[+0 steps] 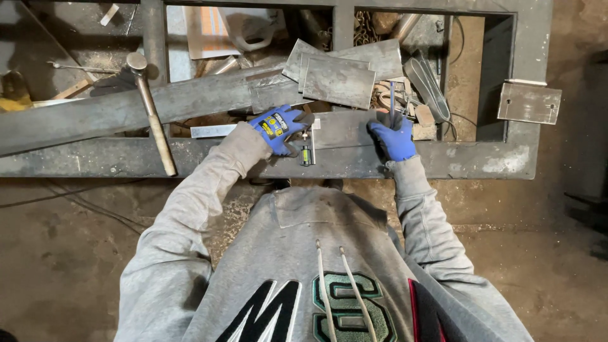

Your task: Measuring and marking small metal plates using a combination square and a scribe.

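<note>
Steel plate (pixel 342 128), square (pixel 306 149) at left edge, marker (pixel 392 101) right

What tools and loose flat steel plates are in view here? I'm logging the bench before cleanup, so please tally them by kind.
Hammer: 1
Small level, by the left hand: 1
Thin rod in the right hand: 1
Flat steel plates, counting the stack, the one under the hands and the one at right: about 5
Total: about 8

Blue gloves (pixel 394 138), grey hoodie sleeves (pixel 190 209), dull grey steel plate (pixel 342 129)
</note>
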